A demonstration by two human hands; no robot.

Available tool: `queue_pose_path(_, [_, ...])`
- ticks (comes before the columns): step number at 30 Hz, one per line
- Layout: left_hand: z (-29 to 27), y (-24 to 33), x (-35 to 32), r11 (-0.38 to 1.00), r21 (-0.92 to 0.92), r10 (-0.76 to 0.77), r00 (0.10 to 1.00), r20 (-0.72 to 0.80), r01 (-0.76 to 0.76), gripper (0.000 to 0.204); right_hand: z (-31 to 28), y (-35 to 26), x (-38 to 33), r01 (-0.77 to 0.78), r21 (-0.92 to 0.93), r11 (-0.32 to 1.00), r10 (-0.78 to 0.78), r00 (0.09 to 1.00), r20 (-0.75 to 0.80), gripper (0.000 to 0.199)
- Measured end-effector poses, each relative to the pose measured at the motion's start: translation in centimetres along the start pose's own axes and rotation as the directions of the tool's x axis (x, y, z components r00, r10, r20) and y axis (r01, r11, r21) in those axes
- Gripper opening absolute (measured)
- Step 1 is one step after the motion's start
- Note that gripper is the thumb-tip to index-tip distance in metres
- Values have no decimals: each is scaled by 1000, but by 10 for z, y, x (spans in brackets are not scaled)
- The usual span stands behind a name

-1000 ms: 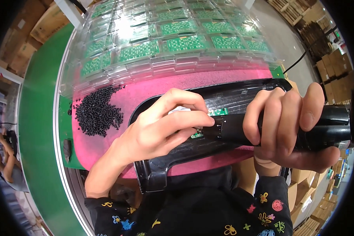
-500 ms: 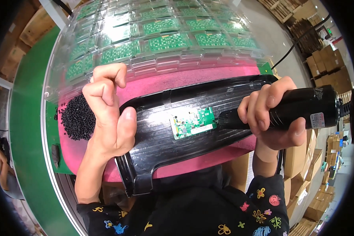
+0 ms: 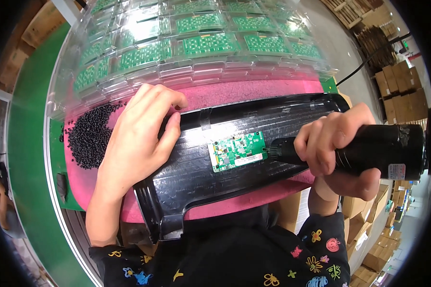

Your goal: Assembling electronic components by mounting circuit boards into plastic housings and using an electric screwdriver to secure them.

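Over a pink surface (image 3: 225, 93), the right hand (image 3: 329, 143) grips a driver (image 3: 383, 146), best held steady, three o'clock from the board (image 3: 237, 150). The left hand (image 3: 141, 129) curls at ten, contents hidden.

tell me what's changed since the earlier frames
The left hand has drawn back leftward from the circuit board, uncovering it, and is now at the left end of the black housing. Whether it let anything go is unclear. The right hand still holds the power driver, and the board stays in the housing.

The right hand (image 3: 331, 136) partly hides the black screwdriver (image 3: 377, 149).
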State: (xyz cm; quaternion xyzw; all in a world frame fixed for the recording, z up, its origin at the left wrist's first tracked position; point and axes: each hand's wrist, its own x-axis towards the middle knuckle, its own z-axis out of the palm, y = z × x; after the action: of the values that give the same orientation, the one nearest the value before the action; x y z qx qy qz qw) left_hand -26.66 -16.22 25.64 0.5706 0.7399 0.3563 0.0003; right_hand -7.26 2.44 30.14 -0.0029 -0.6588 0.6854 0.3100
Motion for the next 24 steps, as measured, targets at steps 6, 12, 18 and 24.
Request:
queue_pose_path(6, [3, 0, 1, 999, 51, -7, 996, 92, 2, 19, -4, 2, 1, 76, 88, 993, -82, 994, 73, 58])
queue_pose_path(12, [5, 1, -2, 996, 75, -53, 992, 116, 44, 20, -8, 14, 2, 69, 167, 984, -83, 993, 78, 58])
queue_pose_path(18, [4, 2, -3, 995, 94, -44, 992, 120, 33, 21, 3, 8, 5, -66, 66, 996, 64, 997, 37, 59])
queue_pose_path(24, [1, 0, -9, 994, 113, -11, 994, 109, -2, 20, 0, 10, 9, -63, 143, 988, 56, 997, 57, 53])
